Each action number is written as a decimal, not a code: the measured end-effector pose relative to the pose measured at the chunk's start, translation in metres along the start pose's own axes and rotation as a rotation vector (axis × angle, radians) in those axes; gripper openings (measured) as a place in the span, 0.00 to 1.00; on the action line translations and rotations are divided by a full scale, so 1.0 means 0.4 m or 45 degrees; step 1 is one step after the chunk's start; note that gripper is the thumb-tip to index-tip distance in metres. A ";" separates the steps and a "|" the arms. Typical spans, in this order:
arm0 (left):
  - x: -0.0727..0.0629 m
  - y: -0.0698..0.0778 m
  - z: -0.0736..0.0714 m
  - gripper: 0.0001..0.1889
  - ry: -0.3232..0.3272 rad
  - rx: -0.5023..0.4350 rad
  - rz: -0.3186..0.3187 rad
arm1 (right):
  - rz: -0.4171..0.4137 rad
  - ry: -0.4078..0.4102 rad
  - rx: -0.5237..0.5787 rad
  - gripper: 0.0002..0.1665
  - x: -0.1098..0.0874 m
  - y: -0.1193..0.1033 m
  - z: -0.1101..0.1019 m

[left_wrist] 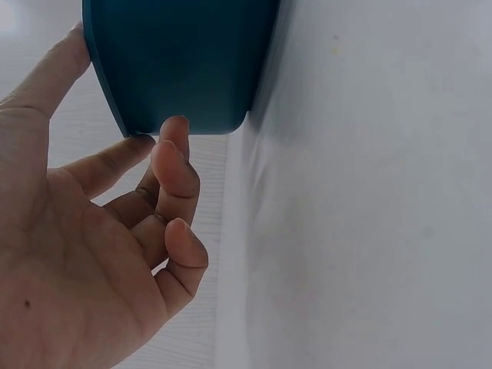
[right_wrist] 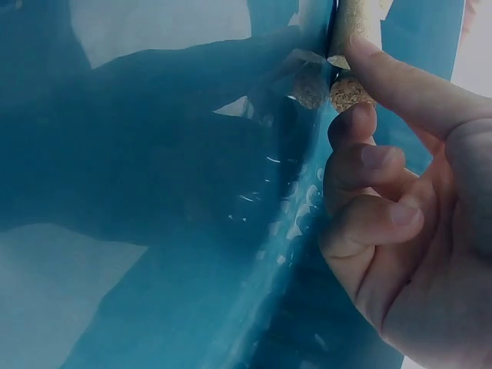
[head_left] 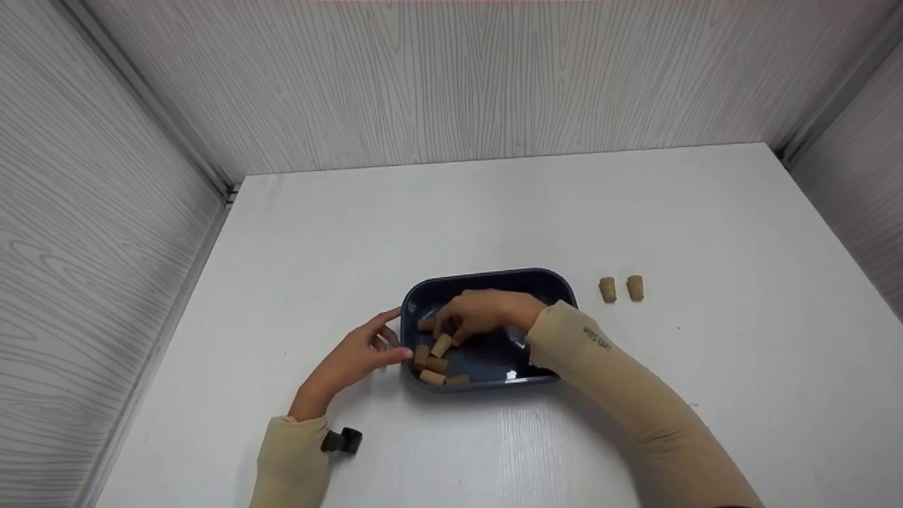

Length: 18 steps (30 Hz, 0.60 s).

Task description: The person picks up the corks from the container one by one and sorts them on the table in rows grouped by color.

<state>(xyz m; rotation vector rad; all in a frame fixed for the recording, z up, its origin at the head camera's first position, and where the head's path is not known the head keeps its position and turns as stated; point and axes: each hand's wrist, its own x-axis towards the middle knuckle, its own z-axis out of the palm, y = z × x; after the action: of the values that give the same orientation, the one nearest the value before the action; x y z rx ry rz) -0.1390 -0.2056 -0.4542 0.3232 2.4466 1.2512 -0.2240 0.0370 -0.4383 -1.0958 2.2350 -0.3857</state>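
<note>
A dark blue rectangular tray (head_left: 487,386) stands on the white table with several tapered corks bunched in its left end. My left hand (head_left: 360,356) is at that end, thumb and index finger extended against the rim; the left wrist view shows its other fingers bent below the tray wall (left_wrist: 181,69). Reaching over the right side, my right hand (head_left: 483,310) is inside the tray, with thumb and fingertips around a light cork (head_left: 441,346). In the right wrist view the thumb lies on that cork (right_wrist: 355,23), beside a darker one (right_wrist: 351,91).
Two corks (head_left: 607,289) (head_left: 635,287) stand on the table to the right of the tray. Pale wood-grain panels (head_left: 451,85) enclose the table at the back and sides. A small black device (head_left: 343,441) is strapped at the left wrist.
</note>
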 end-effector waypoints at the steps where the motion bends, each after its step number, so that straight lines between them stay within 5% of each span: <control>1: -0.001 0.000 -0.001 0.41 -0.001 -0.002 0.001 | -0.006 0.005 0.000 0.17 -0.002 -0.001 -0.001; 18: -0.006 0.003 -0.004 0.42 0.000 0.002 0.000 | -0.210 0.223 0.150 0.15 -0.074 -0.022 -0.099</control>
<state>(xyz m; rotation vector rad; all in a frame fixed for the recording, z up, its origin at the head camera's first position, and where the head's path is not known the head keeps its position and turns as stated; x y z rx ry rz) -0.1376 -0.2068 -0.4517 0.3235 2.4473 1.2491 -0.2300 0.0548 -0.3918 -1.2281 2.2446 -0.6985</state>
